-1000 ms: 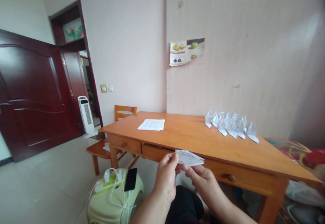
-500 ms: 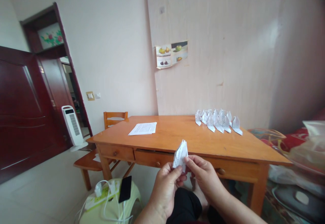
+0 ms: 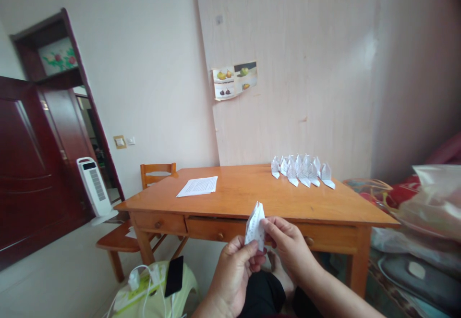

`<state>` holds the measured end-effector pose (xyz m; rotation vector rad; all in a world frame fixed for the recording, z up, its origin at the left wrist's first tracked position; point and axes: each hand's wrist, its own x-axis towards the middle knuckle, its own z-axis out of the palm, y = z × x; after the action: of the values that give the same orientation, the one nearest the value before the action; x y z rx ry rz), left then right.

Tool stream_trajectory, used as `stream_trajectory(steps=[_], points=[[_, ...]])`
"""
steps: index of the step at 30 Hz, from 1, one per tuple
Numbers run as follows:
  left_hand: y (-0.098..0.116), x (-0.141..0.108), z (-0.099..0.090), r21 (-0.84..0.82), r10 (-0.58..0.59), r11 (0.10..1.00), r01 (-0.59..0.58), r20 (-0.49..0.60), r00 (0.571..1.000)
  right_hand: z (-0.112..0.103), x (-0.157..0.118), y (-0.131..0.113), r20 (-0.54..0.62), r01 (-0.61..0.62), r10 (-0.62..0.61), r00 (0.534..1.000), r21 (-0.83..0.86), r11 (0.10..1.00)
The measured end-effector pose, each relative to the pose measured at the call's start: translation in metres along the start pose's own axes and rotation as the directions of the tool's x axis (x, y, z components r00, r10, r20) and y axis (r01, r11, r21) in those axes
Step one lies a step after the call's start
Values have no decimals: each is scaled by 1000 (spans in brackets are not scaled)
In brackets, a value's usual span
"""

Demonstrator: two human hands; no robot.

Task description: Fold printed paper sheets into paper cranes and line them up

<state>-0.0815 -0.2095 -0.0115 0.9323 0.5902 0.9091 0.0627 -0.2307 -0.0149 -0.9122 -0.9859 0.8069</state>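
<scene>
A folded paper piece (image 3: 255,226), white with printed marks and a pointed top, is held upright in front of the table's near edge. My left hand (image 3: 234,265) grips its lower part, thumb across the front. With thumb and fingers, my right hand (image 3: 286,241) pinches its right edge. Several similar folded paper figures (image 3: 304,171) stand grouped on the back right of the wooden table (image 3: 237,198). A stack of printed sheets (image 3: 197,186) lies flat on the table's left side.
A pale green stool (image 3: 187,284) at lower left bears a black phone (image 3: 175,276), a power strip and white cables. Behind the table's left end is a wooden chair (image 3: 157,170). Plastic bags (image 3: 432,198) are piled at the right. A white heater (image 3: 94,188) stands by the door.
The view has turned slightly to the right, so the room appears shifted left. Both hands still hold the folded paper, with only a slight shift in their position.
</scene>
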Motion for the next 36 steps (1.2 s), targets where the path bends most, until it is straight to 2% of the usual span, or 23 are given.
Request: stream_trajectory(steps=[6, 12, 15, 18, 21, 24, 29, 32, 36], points=[[-1, 1, 0, -32, -39, 999, 39, 9, 999, 0, 1, -5, -13, 6, -6, 1000, 6, 1000], [-1, 1, 2, 3, -21, 1000, 21, 57, 998, 8, -9, -17, 136, -151, 136, 981, 108, 983], [0, -1, 3, 63, 2, 998, -7, 87, 996, 11, -11, -19, 137, -210, 192, 972, 133, 969], [1, -2, 4, 99, 29, 994, -40, 106, 994, 10, -10, -19, 140, -212, 188, 972, 190, 958], [0, -3, 5, 131, 39, 990, -54, 117, 992, 6, -4, -21, 94, -189, 172, 981, 224, 956], [-2, -4, 5, 156, 20, 987, -38, 115, 993, 1, 6, -26, -22, -140, 146, 989, 175, 975], [-2, -1, 3, 92, 25, 995, -32, 70, 997, -8, 17, -31, -159, -22, 38, 987, 100, 995], [-1, 2, 1, 29, 2, 1000, -2, 30, 1000, -11, 15, -26, -160, -51, 69, 985, 113, 992], [-2, 4, -1, -38, -7, 999, 7, 16, 1000, -11, 5, -16, -98, -106, 116, 988, 98, 990]])
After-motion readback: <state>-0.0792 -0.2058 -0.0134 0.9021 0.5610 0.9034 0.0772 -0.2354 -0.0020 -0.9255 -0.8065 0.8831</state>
